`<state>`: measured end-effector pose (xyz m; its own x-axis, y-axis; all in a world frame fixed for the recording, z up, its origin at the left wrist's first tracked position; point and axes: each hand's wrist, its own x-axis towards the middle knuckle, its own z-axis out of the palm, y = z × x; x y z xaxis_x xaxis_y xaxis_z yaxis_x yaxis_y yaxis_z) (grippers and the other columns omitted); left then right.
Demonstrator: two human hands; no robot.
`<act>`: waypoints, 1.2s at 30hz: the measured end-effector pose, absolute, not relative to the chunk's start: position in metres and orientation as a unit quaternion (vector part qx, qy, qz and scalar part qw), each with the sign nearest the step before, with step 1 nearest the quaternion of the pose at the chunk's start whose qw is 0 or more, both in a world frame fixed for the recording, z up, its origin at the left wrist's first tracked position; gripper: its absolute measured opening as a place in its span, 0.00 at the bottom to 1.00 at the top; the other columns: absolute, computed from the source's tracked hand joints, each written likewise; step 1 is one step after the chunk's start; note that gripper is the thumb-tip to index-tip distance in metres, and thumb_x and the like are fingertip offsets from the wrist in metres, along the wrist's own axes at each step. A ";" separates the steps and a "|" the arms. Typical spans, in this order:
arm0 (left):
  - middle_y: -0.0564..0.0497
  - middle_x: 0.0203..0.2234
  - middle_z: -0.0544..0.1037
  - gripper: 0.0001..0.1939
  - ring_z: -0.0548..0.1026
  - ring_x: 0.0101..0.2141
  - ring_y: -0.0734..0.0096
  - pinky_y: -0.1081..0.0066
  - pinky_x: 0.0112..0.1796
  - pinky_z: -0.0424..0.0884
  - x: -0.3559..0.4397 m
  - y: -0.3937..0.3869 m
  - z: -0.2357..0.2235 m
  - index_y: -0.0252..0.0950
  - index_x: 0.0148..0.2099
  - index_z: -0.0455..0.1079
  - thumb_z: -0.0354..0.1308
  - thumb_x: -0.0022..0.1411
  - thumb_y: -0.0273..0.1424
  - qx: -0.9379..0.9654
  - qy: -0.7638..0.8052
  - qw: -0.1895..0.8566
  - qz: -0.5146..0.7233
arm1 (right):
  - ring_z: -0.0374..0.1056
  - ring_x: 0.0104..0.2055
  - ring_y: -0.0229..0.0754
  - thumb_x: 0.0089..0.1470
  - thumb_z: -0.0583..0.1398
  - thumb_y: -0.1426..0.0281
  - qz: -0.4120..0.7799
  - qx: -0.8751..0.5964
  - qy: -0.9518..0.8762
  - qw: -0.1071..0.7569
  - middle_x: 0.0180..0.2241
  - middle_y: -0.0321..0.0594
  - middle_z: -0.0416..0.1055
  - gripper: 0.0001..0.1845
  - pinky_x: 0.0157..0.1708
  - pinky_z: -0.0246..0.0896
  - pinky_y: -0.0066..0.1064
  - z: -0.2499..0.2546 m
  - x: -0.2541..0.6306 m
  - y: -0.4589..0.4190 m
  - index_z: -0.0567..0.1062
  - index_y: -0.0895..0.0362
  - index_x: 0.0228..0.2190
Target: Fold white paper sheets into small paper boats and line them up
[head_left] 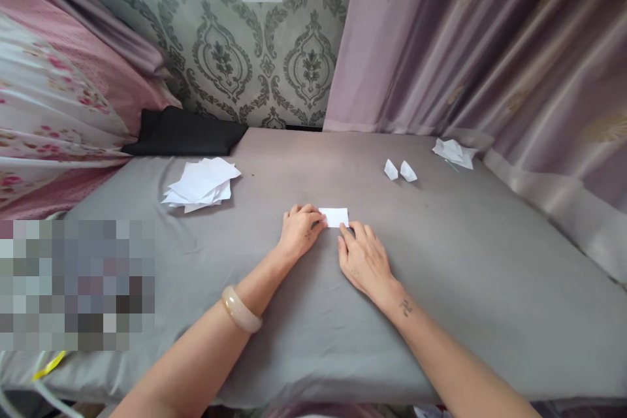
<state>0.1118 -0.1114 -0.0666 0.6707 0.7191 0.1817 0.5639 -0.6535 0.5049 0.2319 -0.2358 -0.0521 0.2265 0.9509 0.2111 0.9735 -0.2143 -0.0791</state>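
Note:
A small white rectangle of folded paper (335,217) lies flat on the grey cloth, between my two hands. My left hand (302,227) has its fingers curled and its thumb and forefinger closed on the left end of the paper. At the lower right corner, my right hand (365,257) touches the paper with a fingertip. Its thumb is apart from the paper and its other fingers lie stretched out on the cloth. Beyond the right hand, two small folded paper pieces (390,170) stand side by side.
A loose stack of white paper sheets (203,181) lies at the left. More white paper (455,153) is at the far right, by the curtain (421,46). A black cloth (189,132) rests at the back left, below the patterned wall (267,65). A blurred-out patch covers the lower left.

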 end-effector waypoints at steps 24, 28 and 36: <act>0.48 0.43 0.72 0.04 0.69 0.46 0.59 0.55 0.49 0.62 0.112 -0.106 -0.067 0.39 0.34 0.75 0.64 0.53 0.32 0.814 0.414 0.327 0.242 | 0.66 0.44 0.47 0.52 0.60 0.65 0.039 -0.748 -0.586 0.311 0.48 0.46 0.65 0.30 0.42 0.66 0.41 -0.071 0.274 -0.202 0.60 0.54 0.55; 0.46 0.44 0.72 0.04 0.70 0.43 0.62 0.61 0.45 0.64 0.108 -0.112 -0.068 0.38 0.36 0.73 0.56 0.60 0.29 0.864 0.341 0.173 0.328 | 0.61 0.50 0.49 0.54 0.59 0.72 -0.098 -0.679 -0.642 0.342 0.52 0.50 0.60 0.25 0.50 0.61 0.43 -0.063 0.268 -0.203 0.65 0.54 0.54; 0.43 0.48 0.71 0.16 0.67 0.46 0.57 0.59 0.44 0.61 0.102 -0.123 -0.057 0.36 0.46 0.66 0.49 0.56 0.21 0.905 0.323 0.040 0.275 | 0.63 0.44 0.44 0.57 0.53 0.79 -0.158 -0.617 -0.707 0.308 0.41 0.44 0.71 0.15 0.44 0.60 0.38 -0.054 0.264 -0.206 0.77 0.54 0.39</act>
<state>0.1021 -0.1233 -0.0566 0.6405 0.6066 0.4710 0.5622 -0.7881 0.2505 0.2641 -0.2056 -0.0537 -0.0499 0.7750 0.6300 0.9692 0.1898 -0.1568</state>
